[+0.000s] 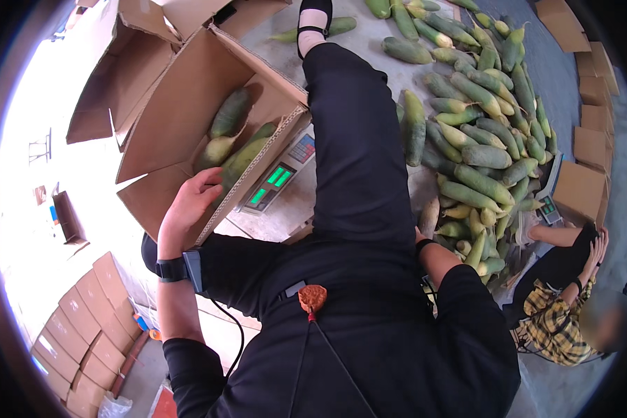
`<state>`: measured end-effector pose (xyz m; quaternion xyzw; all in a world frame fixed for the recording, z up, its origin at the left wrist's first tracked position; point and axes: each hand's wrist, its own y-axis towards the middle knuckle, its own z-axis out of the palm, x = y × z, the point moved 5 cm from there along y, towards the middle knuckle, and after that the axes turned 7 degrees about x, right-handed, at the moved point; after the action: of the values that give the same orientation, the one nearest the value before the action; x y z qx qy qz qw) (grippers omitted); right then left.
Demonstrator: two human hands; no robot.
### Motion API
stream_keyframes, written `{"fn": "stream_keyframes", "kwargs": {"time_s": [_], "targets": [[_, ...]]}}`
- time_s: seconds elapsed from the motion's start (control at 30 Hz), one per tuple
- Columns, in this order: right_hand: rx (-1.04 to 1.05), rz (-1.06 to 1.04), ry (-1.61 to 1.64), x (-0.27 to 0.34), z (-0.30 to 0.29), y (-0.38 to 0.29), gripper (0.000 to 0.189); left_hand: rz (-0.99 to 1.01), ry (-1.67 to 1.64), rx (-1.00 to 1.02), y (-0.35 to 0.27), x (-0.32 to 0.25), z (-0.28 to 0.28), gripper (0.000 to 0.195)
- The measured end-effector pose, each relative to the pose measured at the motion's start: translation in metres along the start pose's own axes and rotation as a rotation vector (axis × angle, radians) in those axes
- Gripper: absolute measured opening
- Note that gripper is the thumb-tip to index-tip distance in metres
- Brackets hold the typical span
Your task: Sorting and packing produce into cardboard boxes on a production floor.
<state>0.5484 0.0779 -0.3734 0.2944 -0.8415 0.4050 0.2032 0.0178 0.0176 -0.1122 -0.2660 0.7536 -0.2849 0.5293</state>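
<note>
My left hand (192, 196) reaches over the near edge of an open cardboard box (183, 99), its fingers slightly curled and apart beside a green radish (232, 170). Whether the fingertips touch it is unclear. Behind it in the box lie a darker green radish (231, 112) and a pale-ended one (218, 149). The box rests on or against a digital scale (274, 183) with a lit green display. My right hand (418, 234) is mostly hidden behind my leg, near a pale brownish radish (428, 217) by the large radish pile (483, 157); its grip cannot be seen.
Another open carton (120, 78) stands at the upper left, and stacked boxes (83, 334) at the lower left. At the right, a person in a checked shirt (559, 329) sits beside a second scale (548, 206) and more cartons (580, 190). My leg extends between box and pile.
</note>
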Motion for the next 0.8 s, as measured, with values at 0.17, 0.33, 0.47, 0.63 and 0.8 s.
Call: {"fn": "stream_keyframes", "kwargs": {"time_s": [0.17,0.33,0.47,0.63,0.8], "targets": [[-0.038,0.076,0.065,-0.005,0.008,0.002,0.027,0.029,0.04,-0.015,0.0,0.0,-0.003,0.043],[-0.076,0.187,0.117,-0.018,0.018,-0.009,0.028,0.017,0.052,-0.007,-0.003,-0.006,-0.003,0.041],[-0.139,0.335,0.15,-0.052,0.012,-0.041,0.029,0.065,0.054,-0.031,0.002,-0.008,-0.003,0.042],[-0.345,0.413,0.442,-0.022,-0.094,-0.023,0.041,0.077,0.02,-0.061,-0.005,-0.006,-0.009,0.042],[-0.793,0.251,0.227,0.054,-0.249,-0.011,0.049,0.093,-0.019,-0.111,-0.013,-0.013,-0.014,0.041]]}}
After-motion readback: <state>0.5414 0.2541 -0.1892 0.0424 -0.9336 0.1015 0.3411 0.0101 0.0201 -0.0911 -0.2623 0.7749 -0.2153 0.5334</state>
